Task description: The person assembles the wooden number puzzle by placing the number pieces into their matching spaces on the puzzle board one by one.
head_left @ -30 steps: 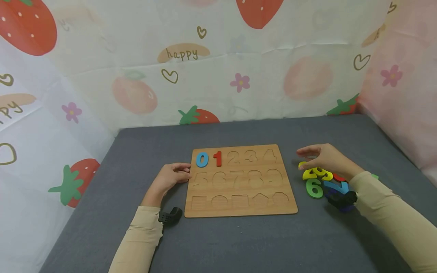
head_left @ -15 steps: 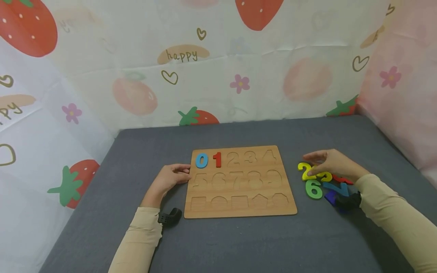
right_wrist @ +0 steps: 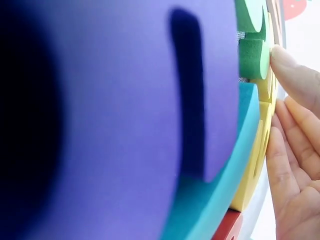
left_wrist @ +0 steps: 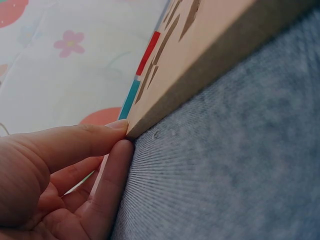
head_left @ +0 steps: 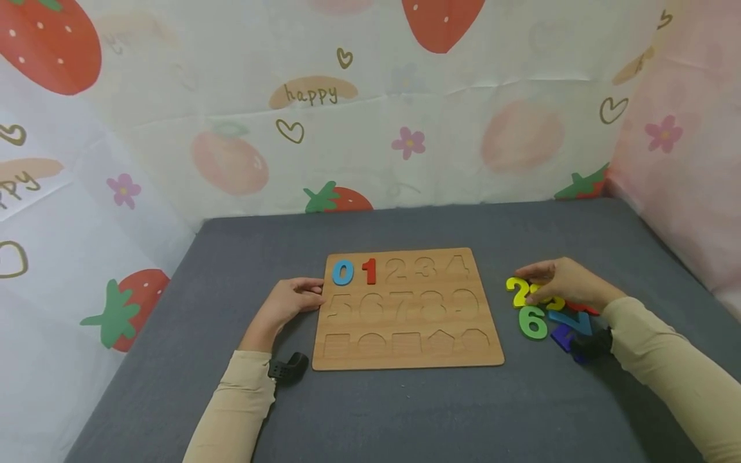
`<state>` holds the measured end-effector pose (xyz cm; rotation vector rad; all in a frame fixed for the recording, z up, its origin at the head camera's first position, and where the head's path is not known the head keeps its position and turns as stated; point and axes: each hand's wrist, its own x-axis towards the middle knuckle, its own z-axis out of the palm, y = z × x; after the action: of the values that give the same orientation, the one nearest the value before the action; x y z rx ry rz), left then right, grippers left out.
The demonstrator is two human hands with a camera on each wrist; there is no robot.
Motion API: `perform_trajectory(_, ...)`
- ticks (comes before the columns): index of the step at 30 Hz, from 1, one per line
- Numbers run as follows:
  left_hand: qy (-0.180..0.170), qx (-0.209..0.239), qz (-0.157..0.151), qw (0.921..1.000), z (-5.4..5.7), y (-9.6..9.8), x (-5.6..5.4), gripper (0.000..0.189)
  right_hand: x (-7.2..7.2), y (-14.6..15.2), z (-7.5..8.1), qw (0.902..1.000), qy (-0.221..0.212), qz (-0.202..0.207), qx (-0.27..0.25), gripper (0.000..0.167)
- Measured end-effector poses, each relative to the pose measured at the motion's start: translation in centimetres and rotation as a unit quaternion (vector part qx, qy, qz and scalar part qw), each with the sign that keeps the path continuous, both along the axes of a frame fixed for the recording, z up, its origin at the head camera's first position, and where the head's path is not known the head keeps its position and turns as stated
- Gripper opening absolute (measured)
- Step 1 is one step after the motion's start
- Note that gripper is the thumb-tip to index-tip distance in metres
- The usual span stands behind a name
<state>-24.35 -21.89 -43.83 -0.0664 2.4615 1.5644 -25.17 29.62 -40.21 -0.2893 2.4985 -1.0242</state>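
Observation:
A wooden number puzzle board [head_left: 408, 321] lies flat on the table, with a blue 0 [head_left: 343, 272] and a red 1 [head_left: 369, 271] in its top row. My left hand [head_left: 287, 301] pinches its left edge between thumb and fingers; in the left wrist view the thumb [left_wrist: 85, 142] meets that edge. Right of the board, my right hand [head_left: 570, 283] is over a heap of number pieces. Its thumb and forefinger are at either side of a yellow 2 [head_left: 517, 289], pinching it while it rests in place. Another yellow number [head_left: 554, 302] is partly hidden beneath the hand.
Around the right hand lie a green 6 [head_left: 532, 323], a blue 7 [head_left: 572, 320], a purple number [head_left: 563, 337] and a red piece [head_left: 583, 308]. A black wrist strap [head_left: 592, 345] partly covers the purple one. Patterned cloth walls [head_left: 440, 173] stand behind and beside the table.
My right hand has come down onto the heap, with thumb and forefinger closing in on the yellow 2. The left hand and the board have stayed put.

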Motion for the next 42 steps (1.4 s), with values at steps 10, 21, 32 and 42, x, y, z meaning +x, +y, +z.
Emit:
perform_trajectory(10,0.002,0.003,-0.002,1.0000,0.0,0.0,0.0,0.049,-0.3,-0.7,-0.2,0.9996,0.020,-0.012,0.014,0.075)
perform_trajectory(21,0.001,0.008,-0.004,1.0000,0.0,0.0,0.0,0.049,-0.8,-1.4,-0.1,0.9976,0.050,0.002,0.048,0.072)
perform_trajectory(32,-0.005,0.005,-0.002,1.0000,0.2,0.0,0.1,0.049,-2.0,-5.4,0.8,0.9965,0.081,-0.006,0.020,0.067)
perform_trajectory(42,-0.006,0.000,0.007,1.0000,0.3,0.1,0.2,0.048,-3.9,-11.4,0.4,0.9958,0.091,0.014,-0.002,0.065)
